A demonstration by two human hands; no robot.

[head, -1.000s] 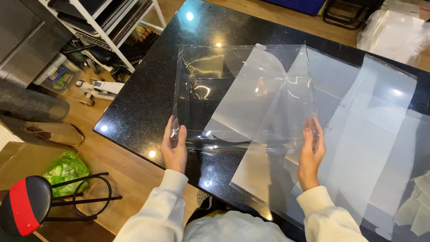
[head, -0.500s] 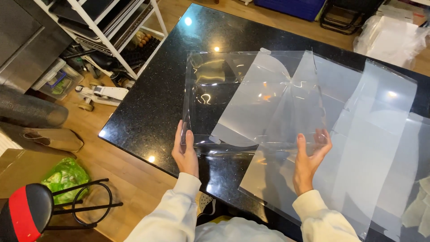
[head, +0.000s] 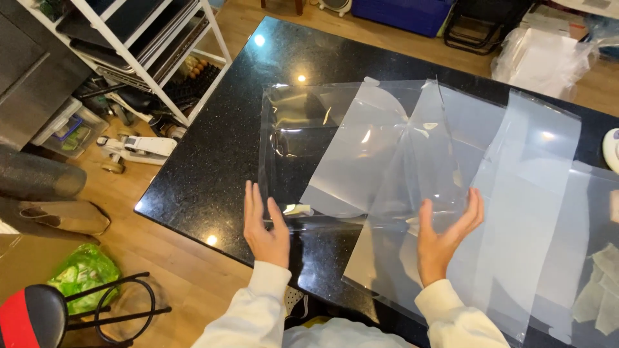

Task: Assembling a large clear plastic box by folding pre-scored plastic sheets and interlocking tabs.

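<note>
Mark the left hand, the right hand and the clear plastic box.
left hand (head: 264,231), head view, back of the hand.
right hand (head: 443,235), head view, open palm.
clear plastic box (head: 293,138), head view, its glossy top face.

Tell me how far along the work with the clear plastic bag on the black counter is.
Done: the clear bag lies spread flat on the black counter. In hand: the left hand rests at its near edge, the right hand is open, palm up, at its right corner, gripping nothing. Left: more clear sheets lie overlapped to the right, unsorted.
</note>
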